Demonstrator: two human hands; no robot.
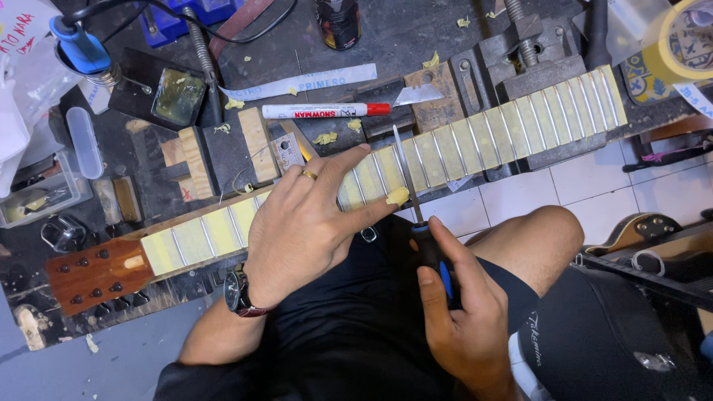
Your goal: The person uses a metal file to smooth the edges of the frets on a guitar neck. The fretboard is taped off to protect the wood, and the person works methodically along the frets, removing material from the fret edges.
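My left hand (301,223) is lying flat, fingers released, pressing the guitar neck (416,160) on the surface (416,37). My right hand (464,312) is grasping a file (407,174) lying across its frets.

The guitar neck (460,145) lies across the workbench on a slant, with the wooden headstock at the lower left and the far end clamped at the upper right. Pale yellow masking tape covers the fretboard between the metal frets. The file (407,174) is thin and flat, with a dark handle with blue. It stands across one fret near the middle of the neck.
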